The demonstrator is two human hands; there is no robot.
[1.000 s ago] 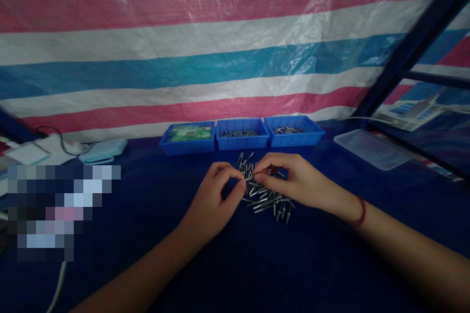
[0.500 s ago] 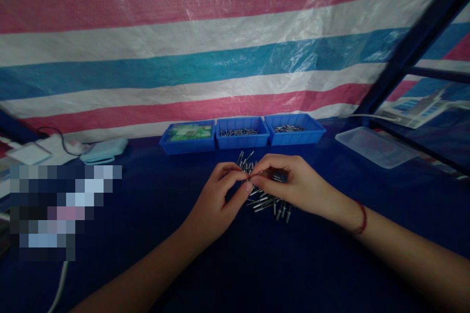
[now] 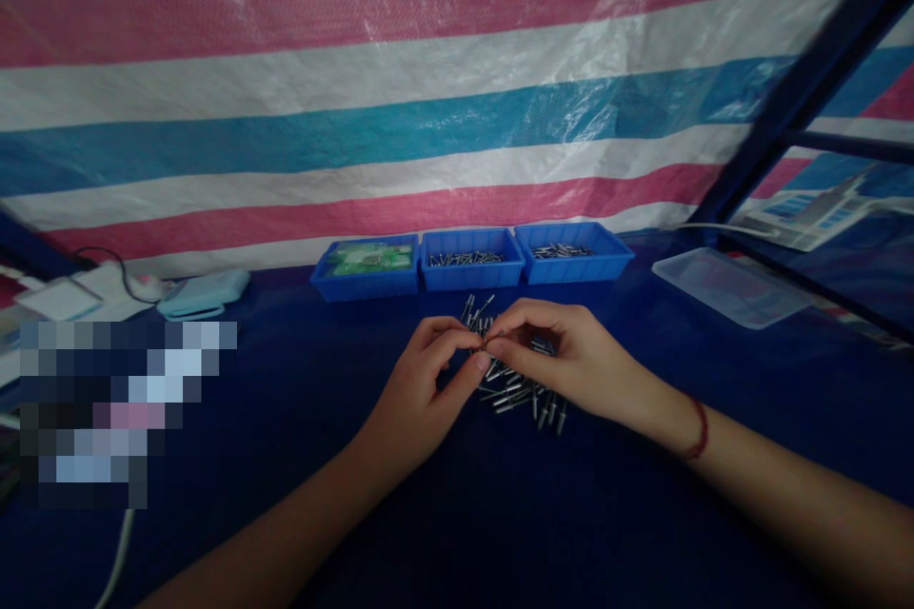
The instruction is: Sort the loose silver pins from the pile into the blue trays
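My left hand and my right hand meet fingertip to fingertip over a loose pile of silver pop rivets on the dark blue table. Thumb and fingers are pinched together on both hands. Whatever lies between the fingertips is too small and too covered to name. The rivets spread below and to the right of the fingers, with a few poking out behind them; part of the pile is hidden under my right hand. A dark red cord circles my right wrist.
Behind the pile stand three blue bins: one with green packets, a middle bin and a right bin, both holding small metal rivets. A clear plastic lid lies at right. A light blue case sits at left, above a pixelated patch.
Almost nothing differs. Both hands keep the same pinch over the rivets, with only a very slight shift of the fingertips.
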